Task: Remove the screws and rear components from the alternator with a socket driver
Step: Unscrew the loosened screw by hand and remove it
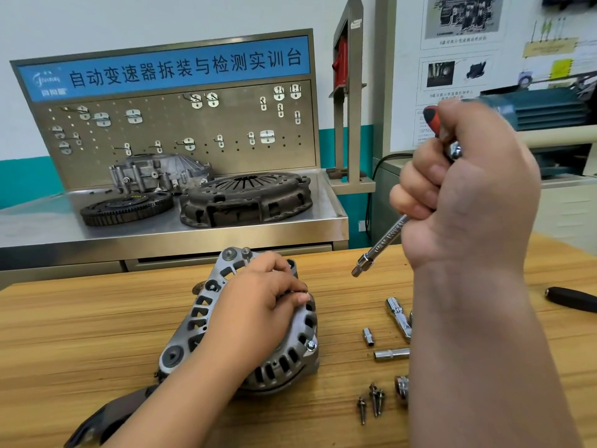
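The grey alternator lies rear side up on the wooden table. My left hand rests on its middle with fingers curled over the rear parts, hiding them. My right hand is raised to the right and grips the socket driver by its red and black handle. The shaft slants down-left, and the socket tip hangs in the air, clear of the alternator. One bolt still sits in the housing's right rim. Three loose screws lie on the table at lower right.
Loose sockets and an extension bar lie right of the alternator. A black handle rests at far right. A dark cover lies at lower left. Behind, a steel bench carries a clutch cover, flywheel and pegboard.
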Tool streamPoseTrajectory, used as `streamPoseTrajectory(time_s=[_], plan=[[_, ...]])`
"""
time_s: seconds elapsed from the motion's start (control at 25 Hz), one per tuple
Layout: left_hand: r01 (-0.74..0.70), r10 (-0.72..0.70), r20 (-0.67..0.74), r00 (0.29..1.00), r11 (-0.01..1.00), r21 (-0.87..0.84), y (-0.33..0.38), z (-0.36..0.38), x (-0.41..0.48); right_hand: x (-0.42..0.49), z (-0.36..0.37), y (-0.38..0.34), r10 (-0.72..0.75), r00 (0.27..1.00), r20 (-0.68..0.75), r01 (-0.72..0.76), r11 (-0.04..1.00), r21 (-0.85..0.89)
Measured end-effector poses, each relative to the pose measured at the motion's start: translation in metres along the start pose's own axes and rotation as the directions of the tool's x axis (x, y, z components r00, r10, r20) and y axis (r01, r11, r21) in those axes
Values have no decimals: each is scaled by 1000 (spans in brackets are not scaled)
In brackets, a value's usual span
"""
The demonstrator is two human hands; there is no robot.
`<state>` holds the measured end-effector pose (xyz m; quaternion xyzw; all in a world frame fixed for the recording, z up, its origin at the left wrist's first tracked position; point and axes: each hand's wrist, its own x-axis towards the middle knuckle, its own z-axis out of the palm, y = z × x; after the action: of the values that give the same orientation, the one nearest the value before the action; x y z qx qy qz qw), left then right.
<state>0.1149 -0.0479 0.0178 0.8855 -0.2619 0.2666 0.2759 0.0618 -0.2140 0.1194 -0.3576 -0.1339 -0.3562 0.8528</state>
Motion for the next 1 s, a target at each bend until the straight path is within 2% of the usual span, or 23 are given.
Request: streamPoseTrajectory(time_s=[0.24,0.4,0.48,0.52,0.6,0.68,0.72,0.84,1.0], plan=[[-143,154,100,983,983,-112,-13,-23,-9,1,0,6,49,998,26,-49,999,-21],[-146,171,165,971,977,-153,-19,-39,-17,0,1,10,85,995,48,-84,996,-34],[-52,101,195,976,969,-243,-22,-45,-23,0,3,12,98,992,75,-95,995,-44],[-3,49,167,985,965,-263,-24,-48,-28,-1,3,14,107,991,86,-103,993,-50],[75,-80,-18,997,977,-198,-33,-51,-40,-2,5,17,123,987,101,-118,992,-54],[194,-217,-214,953,973,-121,-40,-51,-56,-3,7,21,141,984,106,-135,989,-61],[270,-298,-251,921,953,-140,-41,-49,-64,-4,8,23,151,983,108,-144,987,-69],[444,-491,-157,857,857,-260,-37,-30,-77,-7,12,31,188,976,111,-178,979,-97],[531,-552,-114,826,830,-171,-37,-11,-68,-9,15,38,227,964,136,-210,969,-132]])
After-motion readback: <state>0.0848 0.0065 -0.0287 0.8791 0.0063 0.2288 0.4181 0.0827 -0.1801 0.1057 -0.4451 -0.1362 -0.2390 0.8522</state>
